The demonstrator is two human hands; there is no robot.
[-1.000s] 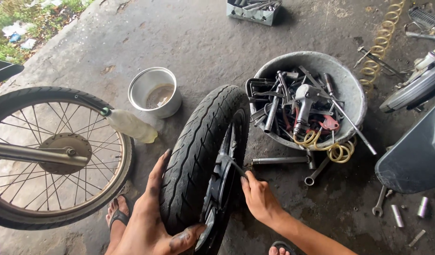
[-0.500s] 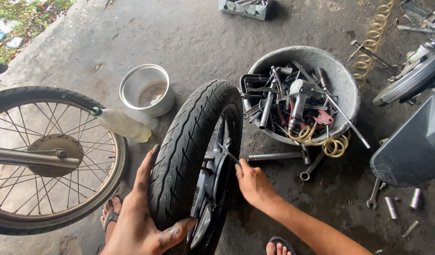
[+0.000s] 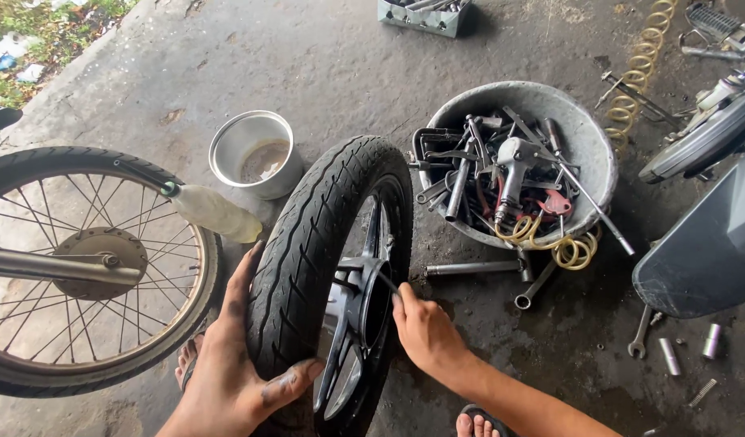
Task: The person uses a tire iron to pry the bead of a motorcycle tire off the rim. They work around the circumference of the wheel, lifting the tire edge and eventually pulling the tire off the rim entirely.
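Tyre on a black cast wheel stands upright on the wet concrete floor, near centre, tread facing the camera. Left hand grips the tread at the near left, palm on the rubber, thumb wrapped across the near face; fingers are smeared with grease. Right hand is closed around a thin dark tool, its tip set at the wheel hub; the tool's kind cannot be told. Spoked wheel with a drum hub stands at the left, just beside the tyre, apart from it. Metal pot sits far left of the tyre, some brownish liquid inside. Grey basin, right of the tyre, is filled with wrenches, sockets and an air gun. Yellow coiled hose hangs over its near rim. T-wrench lies on the floor between basin and right hand. Loose sockets lie at the near right. Sandalled feet show near both hands.
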